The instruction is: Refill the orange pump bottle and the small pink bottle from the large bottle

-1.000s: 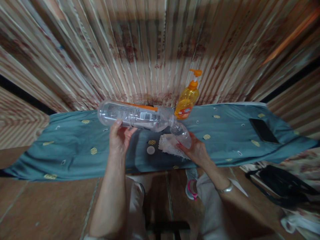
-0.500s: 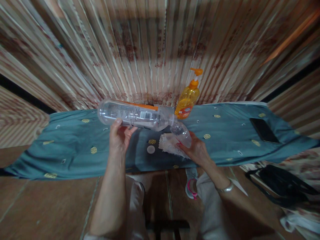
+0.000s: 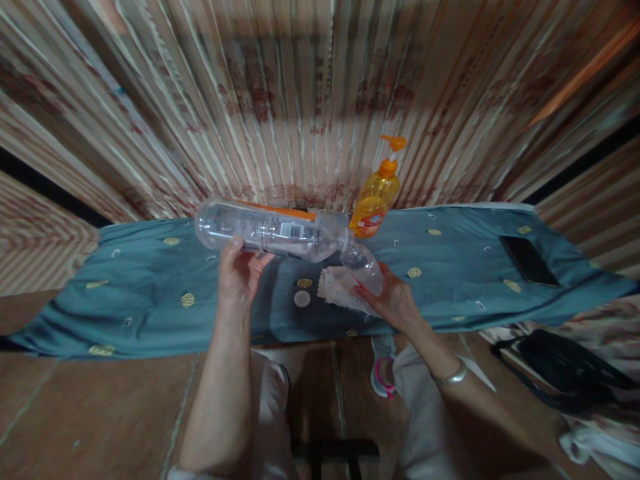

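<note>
My left hand point(image 3: 243, 267) grips a large clear plastic bottle point(image 3: 270, 230) with an orange and grey label, from below. The bottle lies nearly level, its neck pointing right. My right hand point(image 3: 393, 293) is closed around a small clear plastic bottle point(image 3: 364, 265), tilted so that its mouth meets the large bottle's mouth. Whether liquid passes between them I cannot make out. Beneath the small bottle a whitish cloth point(image 3: 337, 287) lies on the table, partly hidden by it. A round white cap point(image 3: 302, 299) sits left of the cloth.
A pump bottle point(image 3: 374, 203) of yellow liquid with an orange top stands at the table's back edge. On the right of the teal tablecloth point(image 3: 150, 287) lies a black phone point(image 3: 529, 261). A pleated curtain point(image 3: 300, 100) hangs behind. A black bag point(image 3: 565, 363) is at lower right.
</note>
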`<action>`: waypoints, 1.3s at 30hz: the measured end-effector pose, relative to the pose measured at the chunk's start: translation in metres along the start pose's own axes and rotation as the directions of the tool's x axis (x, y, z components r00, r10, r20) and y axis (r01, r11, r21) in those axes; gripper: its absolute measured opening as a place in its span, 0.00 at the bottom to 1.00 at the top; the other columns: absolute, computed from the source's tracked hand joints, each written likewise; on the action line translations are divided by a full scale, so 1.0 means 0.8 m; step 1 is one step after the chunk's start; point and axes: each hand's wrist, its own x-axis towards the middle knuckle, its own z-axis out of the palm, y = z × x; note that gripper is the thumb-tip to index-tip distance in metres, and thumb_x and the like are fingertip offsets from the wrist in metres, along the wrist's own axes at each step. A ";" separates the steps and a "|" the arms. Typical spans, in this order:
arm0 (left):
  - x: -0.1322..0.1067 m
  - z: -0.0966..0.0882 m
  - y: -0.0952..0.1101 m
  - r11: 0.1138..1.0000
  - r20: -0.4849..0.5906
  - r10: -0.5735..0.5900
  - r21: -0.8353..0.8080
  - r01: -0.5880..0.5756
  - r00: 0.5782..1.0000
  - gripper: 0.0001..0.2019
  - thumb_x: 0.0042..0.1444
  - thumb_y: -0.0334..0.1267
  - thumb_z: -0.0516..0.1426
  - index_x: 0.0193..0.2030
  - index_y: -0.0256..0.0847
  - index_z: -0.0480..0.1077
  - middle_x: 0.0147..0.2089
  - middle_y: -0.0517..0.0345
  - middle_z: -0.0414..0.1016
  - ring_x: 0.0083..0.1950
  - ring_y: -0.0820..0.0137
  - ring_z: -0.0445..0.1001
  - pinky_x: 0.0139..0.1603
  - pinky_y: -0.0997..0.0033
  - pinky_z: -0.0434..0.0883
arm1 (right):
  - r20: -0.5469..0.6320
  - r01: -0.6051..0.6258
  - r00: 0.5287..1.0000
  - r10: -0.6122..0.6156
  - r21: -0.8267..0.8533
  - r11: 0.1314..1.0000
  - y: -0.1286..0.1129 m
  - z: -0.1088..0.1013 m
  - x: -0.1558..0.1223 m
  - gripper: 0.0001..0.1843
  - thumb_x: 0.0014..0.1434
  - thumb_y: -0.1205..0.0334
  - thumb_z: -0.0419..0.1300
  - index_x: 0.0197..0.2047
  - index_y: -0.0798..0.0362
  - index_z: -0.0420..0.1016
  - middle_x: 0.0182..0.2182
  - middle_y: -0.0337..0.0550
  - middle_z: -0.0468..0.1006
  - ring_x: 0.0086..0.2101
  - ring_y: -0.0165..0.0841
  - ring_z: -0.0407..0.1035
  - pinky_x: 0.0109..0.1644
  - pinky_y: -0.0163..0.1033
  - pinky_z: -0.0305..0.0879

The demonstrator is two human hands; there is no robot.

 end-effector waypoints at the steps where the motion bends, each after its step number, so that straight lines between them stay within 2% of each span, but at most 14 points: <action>1: 0.000 0.000 0.000 1.000 0.002 -0.001 0.007 0.001 1.000 0.19 0.35 0.44 0.75 0.32 0.43 0.74 0.33 0.59 0.83 0.39 0.61 0.84 0.46 0.55 0.86 | 0.012 -0.008 1.000 0.008 0.001 1.000 -0.001 -0.001 0.000 0.38 0.61 0.37 0.64 0.63 0.59 0.73 0.45 0.62 0.87 0.44 0.54 0.84 0.47 0.55 0.81; 9: 0.000 -0.001 0.000 1.000 0.010 0.003 0.004 -0.003 1.000 0.21 0.33 0.45 0.76 0.32 0.43 0.74 0.34 0.58 0.84 0.39 0.62 0.84 0.46 0.56 0.86 | 0.023 -0.023 0.999 0.023 0.007 1.000 -0.003 -0.002 0.001 0.40 0.60 0.36 0.64 0.63 0.61 0.73 0.44 0.64 0.87 0.44 0.54 0.84 0.46 0.55 0.81; 22: -0.001 0.000 0.000 1.000 0.012 0.002 -0.013 -0.002 1.000 0.22 0.34 0.44 0.76 0.33 0.42 0.74 0.34 0.59 0.83 0.39 0.62 0.84 0.48 0.54 0.86 | 0.019 -0.028 0.999 0.027 0.018 0.999 -0.002 -0.003 0.000 0.37 0.61 0.37 0.65 0.63 0.56 0.72 0.46 0.62 0.87 0.45 0.54 0.84 0.48 0.57 0.81; 28: 0.001 -0.004 0.000 0.999 0.025 0.002 0.033 -0.003 1.000 0.20 0.38 0.45 0.74 0.37 0.44 0.74 0.36 0.58 0.83 0.43 0.60 0.84 0.49 0.55 0.85 | 0.011 -0.012 1.000 0.011 0.012 1.000 -0.003 -0.003 0.001 0.41 0.61 0.35 0.64 0.62 0.61 0.73 0.45 0.64 0.87 0.44 0.55 0.84 0.46 0.56 0.81; 39: -0.001 0.001 0.001 1.000 0.020 0.004 0.016 -0.004 1.000 0.20 0.38 0.44 0.75 0.36 0.44 0.75 0.35 0.58 0.84 0.41 0.61 0.84 0.47 0.56 0.86 | 0.032 -0.022 0.999 0.021 0.039 0.999 -0.004 -0.004 0.001 0.37 0.61 0.38 0.65 0.62 0.58 0.73 0.47 0.63 0.87 0.45 0.54 0.84 0.48 0.57 0.81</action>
